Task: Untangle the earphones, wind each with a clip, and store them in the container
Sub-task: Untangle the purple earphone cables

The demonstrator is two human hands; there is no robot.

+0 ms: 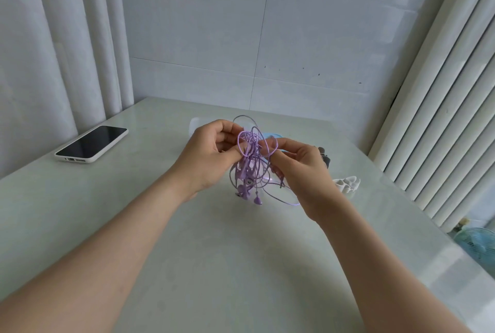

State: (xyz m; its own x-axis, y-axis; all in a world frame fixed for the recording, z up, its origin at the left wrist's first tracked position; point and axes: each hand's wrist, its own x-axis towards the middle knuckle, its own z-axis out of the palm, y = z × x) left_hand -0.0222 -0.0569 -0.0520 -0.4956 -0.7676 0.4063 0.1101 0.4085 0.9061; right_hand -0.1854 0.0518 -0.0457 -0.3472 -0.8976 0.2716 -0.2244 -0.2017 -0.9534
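A tangled bundle of purple earphones (251, 161) hangs in the air above the middle of the pale table (214, 252). My left hand (211, 156) pinches the knot from the left. My right hand (302, 169) pinches a loop of cord on its right side. Several earbuds dangle below the knot, and one loop trails toward the table under my right hand. A clear container (195, 125) with a light blue piece (270, 135) sits behind my hands, mostly hidden. A white clip (347, 184) lies to the right, and a dark clip (325, 157) peeks out behind my right hand.
A phone in a white case (92, 144) lies face up at the table's left rear. White curtains hang at left, a white radiator stands at right, and a tiled wall is behind. A small blue fan (479, 241) sits beyond the right edge.
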